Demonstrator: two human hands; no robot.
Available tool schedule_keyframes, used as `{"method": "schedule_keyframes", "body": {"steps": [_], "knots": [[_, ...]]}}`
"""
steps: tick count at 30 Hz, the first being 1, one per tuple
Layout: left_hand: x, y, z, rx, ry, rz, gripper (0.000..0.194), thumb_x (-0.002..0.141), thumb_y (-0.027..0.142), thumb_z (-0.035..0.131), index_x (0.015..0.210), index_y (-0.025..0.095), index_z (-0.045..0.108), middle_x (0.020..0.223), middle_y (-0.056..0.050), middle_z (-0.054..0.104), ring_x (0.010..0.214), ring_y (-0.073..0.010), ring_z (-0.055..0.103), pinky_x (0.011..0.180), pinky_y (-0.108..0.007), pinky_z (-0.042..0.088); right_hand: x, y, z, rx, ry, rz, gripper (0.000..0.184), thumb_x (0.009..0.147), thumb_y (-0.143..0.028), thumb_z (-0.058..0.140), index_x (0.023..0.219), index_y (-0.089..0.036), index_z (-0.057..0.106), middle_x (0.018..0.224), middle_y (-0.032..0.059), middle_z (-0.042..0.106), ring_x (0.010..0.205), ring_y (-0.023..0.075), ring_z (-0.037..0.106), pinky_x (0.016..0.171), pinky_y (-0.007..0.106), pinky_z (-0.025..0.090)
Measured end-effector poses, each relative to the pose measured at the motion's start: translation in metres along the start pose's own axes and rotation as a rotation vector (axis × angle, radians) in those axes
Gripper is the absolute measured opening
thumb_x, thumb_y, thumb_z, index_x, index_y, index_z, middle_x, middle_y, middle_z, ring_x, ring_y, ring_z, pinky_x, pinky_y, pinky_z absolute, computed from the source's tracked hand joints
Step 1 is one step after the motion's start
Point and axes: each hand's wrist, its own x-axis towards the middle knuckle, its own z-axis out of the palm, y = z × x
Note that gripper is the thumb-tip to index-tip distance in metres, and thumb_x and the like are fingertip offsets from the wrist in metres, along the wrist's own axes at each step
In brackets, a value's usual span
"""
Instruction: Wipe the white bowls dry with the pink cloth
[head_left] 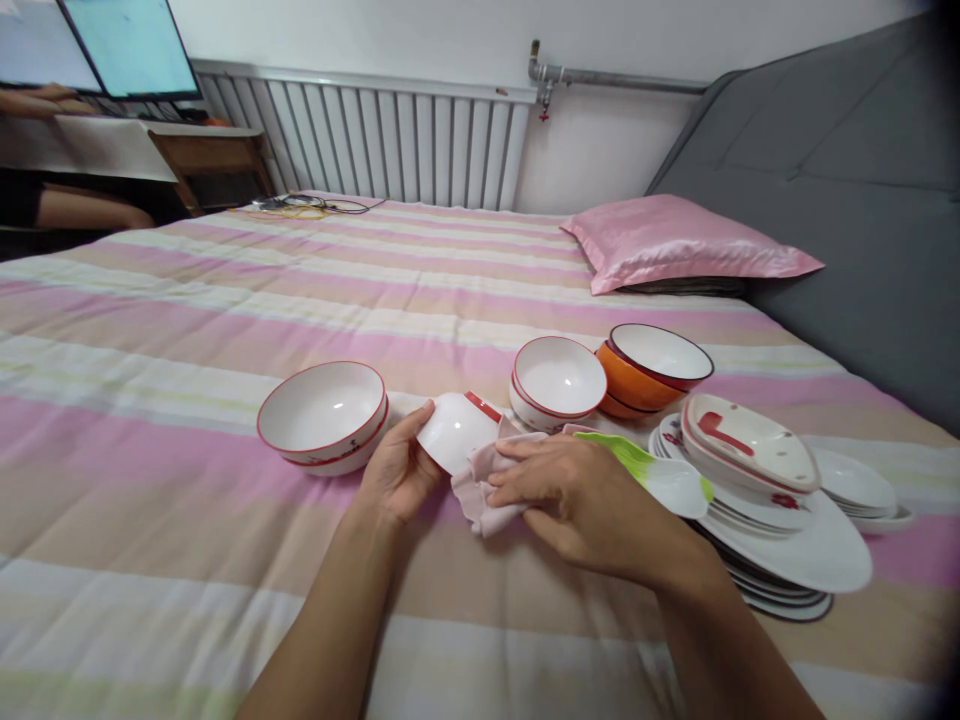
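Note:
My left hand [406, 462] grips a small white bowl [455, 433] with a red foot ring, tilted on its side above the bed. Bunched in my right hand [574, 495] is a pale pink cloth [489, 490], pressed against the bowl's outside. Left of my hands stand stacked white bowls with red rims [322, 410]. Just beyond the cloth are smaller red-rimmed bowls [559, 376], beside orange bowls [637, 385]. A green and white leaf-shaped dish [667, 485] shows behind my right hand, partly hidden by it.
On the right lie piled plates [825, 550], a white dish with a red pattern on top [757, 435], and small white dishes [855, 480]. A pink pillow [675, 235] rests by the grey headboard [840, 150]. Cables [315, 205] lie at the bed's far edge; another person sits at the desk.

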Motion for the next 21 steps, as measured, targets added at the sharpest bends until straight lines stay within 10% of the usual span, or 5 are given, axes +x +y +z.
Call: {"method": "schedule_keyframes", "body": {"steps": [21], "knots": [[-0.008,-0.011,-0.007,0.499,-0.28,0.067,0.032,0.081,0.026,0.067,0.111,0.015,0.063,0.116,-0.011,0.066,0.103,-0.023,0.062,0.083,-0.028,0.048,0.007,0.008,0.012,0.046,0.089,0.008,0.043,0.074,-0.001,0.055,0.099,-0.032,0.072,0.103,-0.0047,0.073,0.114,0.0188,0.06,0.099,0.035,0.049]]}}
